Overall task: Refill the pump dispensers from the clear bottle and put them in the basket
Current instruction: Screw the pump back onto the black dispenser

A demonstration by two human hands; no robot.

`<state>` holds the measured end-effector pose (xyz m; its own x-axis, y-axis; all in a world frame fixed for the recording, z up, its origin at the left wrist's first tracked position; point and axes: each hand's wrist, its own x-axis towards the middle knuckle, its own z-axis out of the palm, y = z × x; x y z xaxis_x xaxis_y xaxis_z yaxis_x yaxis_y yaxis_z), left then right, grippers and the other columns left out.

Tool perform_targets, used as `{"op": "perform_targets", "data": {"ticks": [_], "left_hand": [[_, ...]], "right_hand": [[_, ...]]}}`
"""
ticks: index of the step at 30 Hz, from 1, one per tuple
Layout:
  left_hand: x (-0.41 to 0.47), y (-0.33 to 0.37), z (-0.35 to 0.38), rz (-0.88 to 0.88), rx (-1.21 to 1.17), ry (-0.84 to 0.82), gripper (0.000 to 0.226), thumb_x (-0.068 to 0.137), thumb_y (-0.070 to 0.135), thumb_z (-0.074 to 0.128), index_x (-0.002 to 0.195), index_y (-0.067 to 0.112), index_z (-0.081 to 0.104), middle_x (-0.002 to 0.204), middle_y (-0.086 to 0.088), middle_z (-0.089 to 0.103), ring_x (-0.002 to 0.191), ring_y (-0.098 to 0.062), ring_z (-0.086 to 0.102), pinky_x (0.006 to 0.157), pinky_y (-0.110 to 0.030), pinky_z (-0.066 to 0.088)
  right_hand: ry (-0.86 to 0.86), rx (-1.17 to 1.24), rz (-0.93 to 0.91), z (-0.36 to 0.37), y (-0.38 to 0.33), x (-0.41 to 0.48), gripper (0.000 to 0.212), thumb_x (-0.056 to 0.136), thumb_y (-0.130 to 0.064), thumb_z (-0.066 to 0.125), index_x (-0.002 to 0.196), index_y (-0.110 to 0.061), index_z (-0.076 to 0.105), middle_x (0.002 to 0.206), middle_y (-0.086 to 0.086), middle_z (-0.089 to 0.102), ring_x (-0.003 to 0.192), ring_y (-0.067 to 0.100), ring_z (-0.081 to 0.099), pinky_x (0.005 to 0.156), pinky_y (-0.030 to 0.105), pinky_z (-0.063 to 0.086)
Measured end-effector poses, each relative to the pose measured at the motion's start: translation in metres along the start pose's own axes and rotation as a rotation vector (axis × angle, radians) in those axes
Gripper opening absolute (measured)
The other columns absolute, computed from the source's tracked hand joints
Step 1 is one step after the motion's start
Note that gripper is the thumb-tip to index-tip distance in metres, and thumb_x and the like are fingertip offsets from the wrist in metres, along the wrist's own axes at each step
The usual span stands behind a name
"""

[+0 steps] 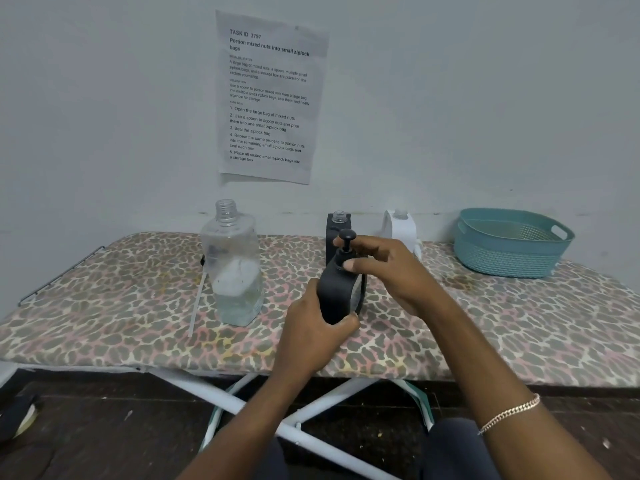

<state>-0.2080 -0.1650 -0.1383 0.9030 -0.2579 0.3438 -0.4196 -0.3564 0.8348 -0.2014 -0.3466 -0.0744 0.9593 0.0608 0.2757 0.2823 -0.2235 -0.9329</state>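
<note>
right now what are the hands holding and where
Both hold the black pump dispenser: left hand around its lower body, right hand at the pump collar on top.

The left hand covers the lower body of the black dispenser, and the right hand hides its neck, so how the pump sits there cannot be told. Behind them, a second black dispenser and a white dispenser at the worktop's far edge show only their upper parts. The small print on the wall sheet is blurred, and both forearms run off the bottom edge.
</note>
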Motion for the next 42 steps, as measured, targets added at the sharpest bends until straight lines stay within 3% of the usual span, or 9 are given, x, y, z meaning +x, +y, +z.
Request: {"op": "perform_targets", "data": {"ticks": [4, 7, 10, 16, 22, 26, 29, 36, 42], "left_hand": [[0.000, 0.000, 0.000, -0.009, 0.000, 0.004, 0.040, 0.082, 0.034, 0.081, 0.114, 0.035, 0.056, 0.094, 0.011, 0.071, 0.083, -0.003, 0.067, 0.070, -0.024, 0.055], [0.001, -0.001, 0.000, -0.012, 0.005, 0.006, 0.041, 0.083, 0.034, 0.081, 0.115, 0.036, 0.055, 0.094, 0.010, 0.069, 0.083, -0.002, 0.065, 0.067, -0.021, 0.054], [0.001, 0.000, 0.000, -0.011, 0.006, 0.009, 0.040, 0.083, 0.033, 0.081, 0.114, 0.035, 0.055, 0.092, 0.009, 0.068, 0.082, -0.002, 0.065, 0.064, -0.017, 0.051], [0.000, 0.000, 0.000, -0.007, -0.006, 0.006, 0.041, 0.083, 0.032, 0.081, 0.115, 0.035, 0.056, 0.095, 0.011, 0.071, 0.086, -0.003, 0.067, 0.072, -0.023, 0.055], [0.000, 0.001, 0.001, -0.011, 0.016, 0.008, 0.039, 0.083, 0.033, 0.081, 0.112, 0.035, 0.055, 0.089, 0.008, 0.067, 0.080, -0.004, 0.064, 0.063, -0.017, 0.050], [0.000, 0.001, 0.001, -0.015, 0.007, 0.003, 0.040, 0.084, 0.033, 0.080, 0.115, 0.035, 0.056, 0.093, 0.009, 0.069, 0.082, -0.004, 0.065, 0.067, -0.023, 0.054], [-0.001, 0.000, 0.000, -0.016, -0.003, -0.006, 0.041, 0.083, 0.033, 0.080, 0.116, 0.036, 0.056, 0.095, 0.009, 0.071, 0.083, -0.006, 0.068, 0.069, -0.029, 0.056], [0.000, -0.001, 0.001, -0.020, 0.017, 0.005, 0.043, 0.083, 0.036, 0.080, 0.118, 0.036, 0.055, 0.091, 0.009, 0.069, 0.079, -0.006, 0.065, 0.064, -0.024, 0.054], [-0.002, 0.001, 0.000, -0.036, -0.006, -0.005, 0.044, 0.083, 0.034, 0.081, 0.115, 0.043, 0.052, 0.095, 0.012, 0.071, 0.085, -0.002, 0.067, 0.071, -0.027, 0.057]], "right_hand": [[0.048, 0.153, 0.004, -0.002, 0.004, 0.003, 0.028, 0.089, 0.004, 0.076, 0.115, -0.007, 0.077, 0.115, 0.008, 0.079, 0.114, 0.020, 0.074, 0.102, 0.038, 0.055], [0.187, 0.021, 0.008, 0.013, 0.007, 0.006, 0.040, 0.075, -0.024, 0.094, 0.110, -0.018, 0.075, 0.107, 0.001, 0.078, 0.105, 0.020, 0.073, 0.100, 0.048, 0.057], [0.180, -0.086, 0.019, 0.020, 0.009, 0.007, 0.054, 0.069, -0.049, 0.091, 0.116, -0.030, 0.073, 0.111, -0.007, 0.075, 0.107, 0.015, 0.071, 0.102, 0.048, 0.056], [-0.014, 0.163, 0.023, 0.000, 0.008, 0.005, 0.031, 0.092, 0.001, 0.074, 0.121, -0.011, 0.076, 0.122, 0.007, 0.077, 0.123, 0.021, 0.069, 0.115, 0.045, 0.049], [0.228, -0.025, 0.012, 0.024, 0.007, 0.004, 0.034, 0.076, -0.027, 0.094, 0.094, -0.024, 0.066, 0.095, -0.004, 0.071, 0.089, 0.014, 0.068, 0.087, 0.040, 0.055], [0.079, 0.022, 0.015, 0.014, 0.001, 0.004, 0.028, 0.090, -0.022, 0.082, 0.116, -0.031, 0.075, 0.116, -0.003, 0.075, 0.113, 0.015, 0.070, 0.103, 0.038, 0.055], [-0.032, 0.177, 0.016, 0.001, -0.002, 0.003, 0.030, 0.098, 0.000, 0.067, 0.123, -0.013, 0.076, 0.126, 0.005, 0.076, 0.124, 0.019, 0.068, 0.108, 0.034, 0.052], [0.228, 0.040, -0.030, 0.020, 0.007, 0.001, 0.024, 0.080, -0.015, 0.090, 0.097, -0.017, 0.073, 0.096, -0.005, 0.077, 0.095, 0.013, 0.073, 0.089, 0.033, 0.057], [0.071, -0.005, 0.017, 0.011, -0.003, 0.002, 0.024, 0.093, -0.015, 0.079, 0.115, -0.024, 0.076, 0.112, -0.006, 0.077, 0.110, 0.009, 0.071, 0.102, 0.033, 0.054]]}}
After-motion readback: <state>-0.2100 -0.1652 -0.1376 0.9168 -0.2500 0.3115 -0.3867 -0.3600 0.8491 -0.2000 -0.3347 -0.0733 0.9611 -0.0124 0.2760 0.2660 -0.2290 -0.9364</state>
